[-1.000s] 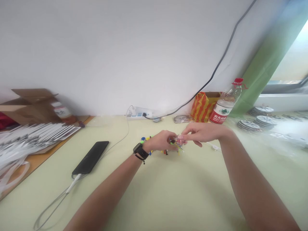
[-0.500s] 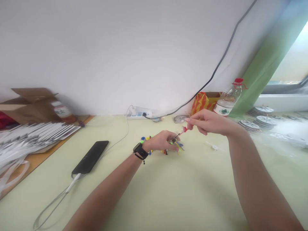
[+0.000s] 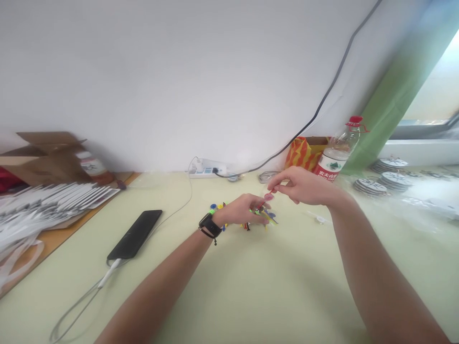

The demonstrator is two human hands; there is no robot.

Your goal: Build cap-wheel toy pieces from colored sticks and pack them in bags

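My left hand, with a black watch on the wrist, rests closed on the pale yellow table over a small bunch of coloured plastic pieces. My right hand hovers just above and to the right, its thumb and finger pinched on a thin red pin with a pink head. The pin's lower end reaches down to the left hand's fingertips. More small coloured pieces lie behind my left wrist.
A black phone on a white cable lies at left, beside stacked white strips and a cardboard box. A power strip, striped orange bag, water bottle and piles of round discs line the back.
My right hand rose from my left hand, drawing out the red pin, then came back down a little and closer. My left hand stayed in place.
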